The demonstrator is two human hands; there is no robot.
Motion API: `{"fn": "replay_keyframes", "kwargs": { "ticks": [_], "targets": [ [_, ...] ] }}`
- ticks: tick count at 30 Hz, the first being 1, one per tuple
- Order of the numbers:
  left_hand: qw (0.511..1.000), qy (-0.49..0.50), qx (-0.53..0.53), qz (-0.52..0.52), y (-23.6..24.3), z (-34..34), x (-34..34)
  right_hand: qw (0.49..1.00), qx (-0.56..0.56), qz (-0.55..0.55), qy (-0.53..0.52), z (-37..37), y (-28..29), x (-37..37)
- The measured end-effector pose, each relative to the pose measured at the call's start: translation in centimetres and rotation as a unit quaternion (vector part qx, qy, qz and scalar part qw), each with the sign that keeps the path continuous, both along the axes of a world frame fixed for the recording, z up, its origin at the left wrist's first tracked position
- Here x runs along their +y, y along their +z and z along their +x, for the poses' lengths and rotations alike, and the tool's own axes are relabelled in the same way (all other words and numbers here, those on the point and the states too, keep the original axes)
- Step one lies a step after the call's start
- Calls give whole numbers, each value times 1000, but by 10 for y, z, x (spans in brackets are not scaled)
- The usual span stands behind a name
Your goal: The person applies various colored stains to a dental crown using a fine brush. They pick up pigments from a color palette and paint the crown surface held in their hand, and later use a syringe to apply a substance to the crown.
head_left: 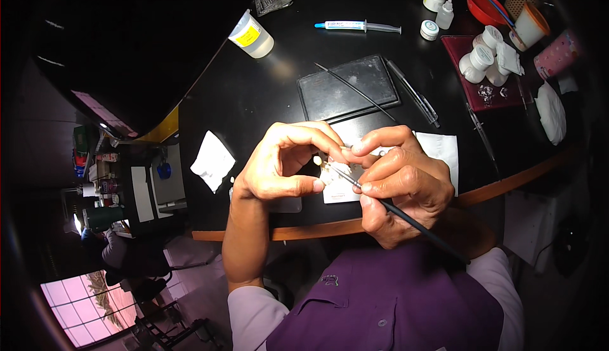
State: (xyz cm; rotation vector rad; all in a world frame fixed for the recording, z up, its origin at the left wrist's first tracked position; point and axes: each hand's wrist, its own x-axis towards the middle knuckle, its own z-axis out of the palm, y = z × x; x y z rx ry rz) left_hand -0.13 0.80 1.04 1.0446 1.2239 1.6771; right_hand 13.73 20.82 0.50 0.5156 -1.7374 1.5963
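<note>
My left hand (285, 160) is curled round a small off-white piece that looks like a dental cast (332, 174), pinched between thumb and fingertips. A little tooth-shaped yellowish bit (318, 160) shows at its upper left. In my right hand (409, 183) is a thin brush (406, 216) with a dark handle and metal neck, gripped like a pen. Its tip points at the cast and seems to touch it, though the exact contact is too small to tell. Beneath both hands lies a white sheet (339, 193), partly covered by them.
Beyond my hands lie a black slab (346, 91) with a thin dark tool across it, a pen-like tool (412, 91) and a blue syringe (358, 26). A liquid-filled cup (252, 37) stands far left. White jars (476, 62) sit on a red tray at right. Crumpled tissue (212, 160) lies left.
</note>
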Motion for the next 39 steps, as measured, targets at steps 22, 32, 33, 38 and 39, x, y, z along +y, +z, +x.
{"fn": "replay_keyframes", "kwargs": {
  "ticks": [22,32,33,38,39],
  "targets": [
    [1000,9,1,2,1,2,-1,999,2,24,22,1,5,4],
    [1000,12,-3,0,1,2,0,1000,8,17,21,0,2,3],
    [1000,13,-2,0,1,1,-1,1000,9,22,16,0,3,3],
    [1000,11,22,-3,1,-1,-1,999,6,30,16,-1,6,3],
    [1000,12,22,-2,1,-1,-1,999,4,37,16,-1,7,3]
  ]
}}
